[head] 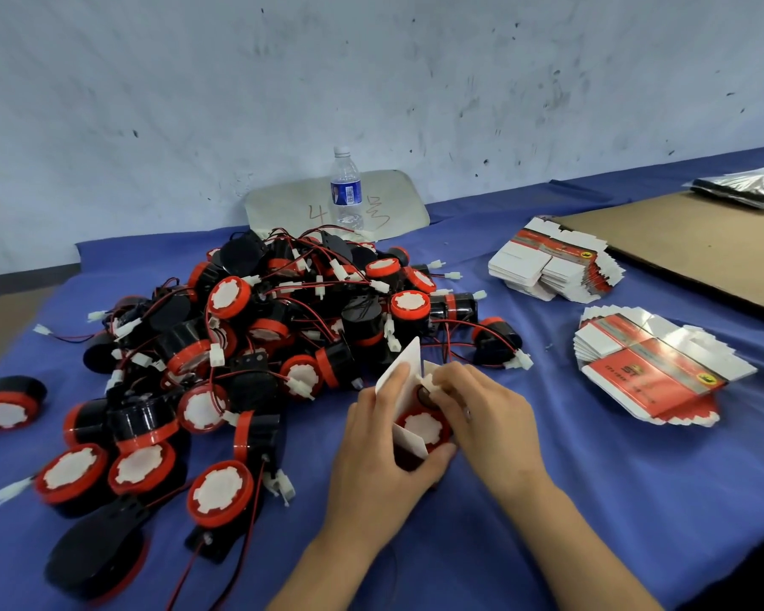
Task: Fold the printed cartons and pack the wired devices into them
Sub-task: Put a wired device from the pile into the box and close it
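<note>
My left hand [382, 452] grips an opened white carton [400, 383] from the left, its flap standing up. Inside the carton sits a black wired device with a red rim and white face [423, 427]. My right hand [481, 410] presses the device's wire and white plug at the carton's mouth. A big heap of the same wired devices [256, 337] lies to the left on the blue cloth. Two fanned stacks of flat printed cartons lie to the right, one near [653, 372] and one farther back [552, 269].
A water bottle [347, 189] stands at the back by a grey board marked with a 4 [283, 205]. A brown cardboard sheet [697, 240] covers the far right, with a black plastic bundle [746, 187] on it. One device [7, 405] lies alone at the left edge.
</note>
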`<action>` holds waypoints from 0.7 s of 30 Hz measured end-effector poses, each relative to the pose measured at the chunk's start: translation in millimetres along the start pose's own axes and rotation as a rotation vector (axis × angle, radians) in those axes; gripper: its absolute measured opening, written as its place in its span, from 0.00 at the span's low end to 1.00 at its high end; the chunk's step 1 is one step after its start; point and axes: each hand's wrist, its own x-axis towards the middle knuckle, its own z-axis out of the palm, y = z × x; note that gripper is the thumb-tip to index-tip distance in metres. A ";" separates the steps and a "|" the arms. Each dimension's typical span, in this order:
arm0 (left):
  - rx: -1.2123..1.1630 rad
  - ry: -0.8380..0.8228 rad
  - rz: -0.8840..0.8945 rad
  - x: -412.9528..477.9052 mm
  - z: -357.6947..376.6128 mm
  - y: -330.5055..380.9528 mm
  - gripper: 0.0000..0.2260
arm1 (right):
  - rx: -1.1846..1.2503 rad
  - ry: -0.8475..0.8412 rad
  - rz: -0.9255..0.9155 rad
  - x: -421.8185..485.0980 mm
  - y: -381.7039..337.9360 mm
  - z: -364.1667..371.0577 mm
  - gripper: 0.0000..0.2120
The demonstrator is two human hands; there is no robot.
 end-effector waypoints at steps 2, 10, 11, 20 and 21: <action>0.006 0.001 0.003 -0.2 0.7 -0.4 0.37 | -0.080 0.002 -0.020 -0.1 -2.0 -0.9 0.11; -0.036 0.035 -0.004 1.0 -1.1 0.5 0.36 | -0.084 -0.018 -0.042 -0.3 -5.3 -3.5 0.07; -0.039 0.038 -0.010 1.3 -1.3 0.6 0.36 | -0.107 -0.032 -0.045 -0.1 -5.5 -3.4 0.08; -0.047 0.043 -0.043 0.4 -2.1 -4.2 0.34 | -0.159 -0.144 -0.051 -2.2 -1.6 -3.6 0.06; -0.054 0.047 -0.047 0.6 -2.1 -5.6 0.33 | -0.148 -0.151 -0.026 -2.2 -0.2 -2.9 0.05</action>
